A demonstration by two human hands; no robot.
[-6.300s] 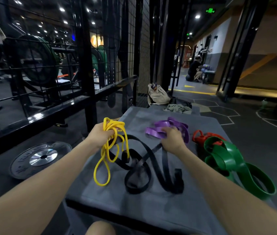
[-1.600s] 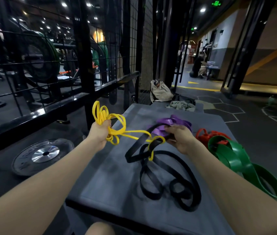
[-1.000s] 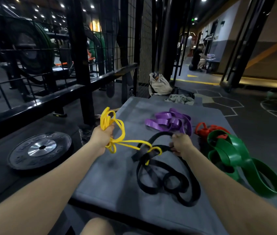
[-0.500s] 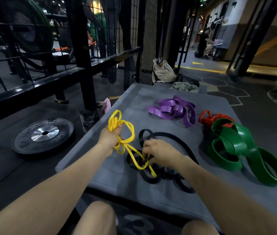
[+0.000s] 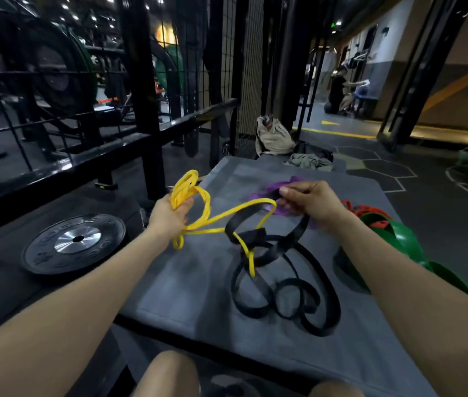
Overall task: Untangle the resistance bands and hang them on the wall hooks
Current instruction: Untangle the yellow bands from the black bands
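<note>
Both hands grip: left fingers [image 5: 182, 202] curl round yellow band [image 5: 207, 216]; right fingers [image 5: 291, 193] pinch black band [image 5: 298, 239].

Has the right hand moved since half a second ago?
Yes. The right hand has lifted off the grey mat and away from the person, toward the purple band, pulling the black band up.

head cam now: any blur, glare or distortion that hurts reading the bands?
Head view: dim gym, bright ceiling spots only far off; wide-angle bends the rack posts. Yellow band and black band read sharp, slight motion blur at the right hand; glare only on the plate hub; green band partly shadowed.
</note>
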